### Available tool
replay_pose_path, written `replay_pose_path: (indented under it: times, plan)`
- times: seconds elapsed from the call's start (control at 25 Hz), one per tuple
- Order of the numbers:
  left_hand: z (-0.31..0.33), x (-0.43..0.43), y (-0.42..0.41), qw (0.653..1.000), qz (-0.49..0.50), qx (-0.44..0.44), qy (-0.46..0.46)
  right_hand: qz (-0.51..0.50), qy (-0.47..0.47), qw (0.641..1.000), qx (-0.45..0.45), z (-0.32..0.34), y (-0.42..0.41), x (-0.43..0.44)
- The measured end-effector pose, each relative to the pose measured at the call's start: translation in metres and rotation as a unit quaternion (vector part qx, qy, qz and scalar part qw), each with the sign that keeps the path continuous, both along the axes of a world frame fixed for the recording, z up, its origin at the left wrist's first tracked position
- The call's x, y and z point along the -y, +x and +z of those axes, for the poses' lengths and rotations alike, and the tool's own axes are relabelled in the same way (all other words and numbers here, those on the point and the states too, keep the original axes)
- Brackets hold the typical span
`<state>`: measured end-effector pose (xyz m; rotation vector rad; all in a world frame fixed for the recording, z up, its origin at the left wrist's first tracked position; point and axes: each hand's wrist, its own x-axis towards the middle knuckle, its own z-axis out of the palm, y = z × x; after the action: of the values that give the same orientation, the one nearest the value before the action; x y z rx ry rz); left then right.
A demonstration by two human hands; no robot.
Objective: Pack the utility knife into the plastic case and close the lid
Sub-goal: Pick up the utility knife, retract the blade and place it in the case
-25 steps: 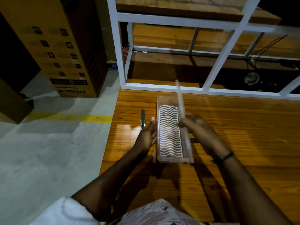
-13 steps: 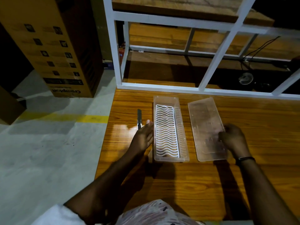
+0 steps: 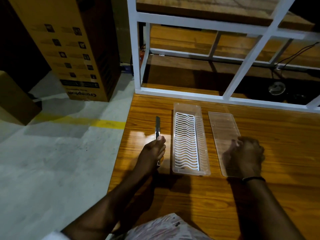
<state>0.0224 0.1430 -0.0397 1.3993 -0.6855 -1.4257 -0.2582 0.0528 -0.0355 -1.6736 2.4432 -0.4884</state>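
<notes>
1. The utility knife is a slim, dark tool with a metallic strip along its body. It lies lengthwise on the wooden table, its far end pointing away from the person, just left of the case and apart from it; its near part is covered.
2. The plastic case is a long, clear, rectangular box, open at the top. It sits flat on the table, and a white insert with wavy ribs fills its bottom.
3. The lid is a flat, clear, rectangular panel. It lies on the table just right of the case, parallel to it and not touching.
</notes>
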Motion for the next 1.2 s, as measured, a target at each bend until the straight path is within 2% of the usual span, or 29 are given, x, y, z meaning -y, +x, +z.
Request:
replay_pose_path:
  times: [0.04, 0.08, 0.2, 0.28, 0.4, 0.48, 0.6, 0.84, 0.92, 1.12, 1.2]
  plan:
    - [-0.001, -0.002, 0.003, 0.998, 0.008, 0.058, -0.028, 0.017, -0.013, 1.000, 0.002, 0.001, 0.006, -0.002]
    - [-0.001, -0.003, 0.007, 0.986, 0.018, 0.152, -0.065, 0.029, -0.031, 0.999, 0.011, 0.001, 0.012, -0.003]
    - [0.000, -0.003, 0.018, 0.897, 0.024, 0.423, -0.126, 0.084, -0.090, 0.991, 0.056, 0.005, 0.032, -0.009]
    - [0.002, 0.002, 0.017, 0.847, -0.011, 0.527, -0.077, 0.115, -0.111, 0.984, 0.082, 0.009, 0.042, -0.010]
    - [0.002, 0.014, 0.002, 0.787, -0.054, 0.615, 0.024, 0.129, -0.117, 0.980, 0.101, 0.014, 0.056, -0.013]
    - [0.005, 0.023, -0.003, 0.772, -0.060, 0.629, 0.069, 0.131, -0.114, 0.979, 0.109, 0.015, 0.060, -0.016]
    - [0.006, 0.034, -0.002, 0.776, -0.063, 0.621, 0.095, 0.142, -0.112, 0.977, 0.115, 0.013, 0.057, -0.018]
    - [0.014, 0.040, 0.002, 0.824, -0.026, 0.553, 0.118, 0.162, -0.112, 0.970, 0.145, 0.011, 0.055, -0.024]
    - [0.016, 0.040, 0.002, 0.829, -0.023, 0.546, 0.114, 0.171, -0.112, 0.968, 0.144, 0.012, 0.056, -0.024]
    - [0.018, 0.039, 0.000, 0.821, -0.008, 0.561, 0.106, 0.187, -0.106, 0.964, 0.159, 0.015, 0.061, -0.026]
    - [0.019, 0.039, 0.000, 0.807, -0.004, 0.582, 0.097, 0.189, -0.101, 0.962, 0.170, 0.014, 0.062, -0.027]
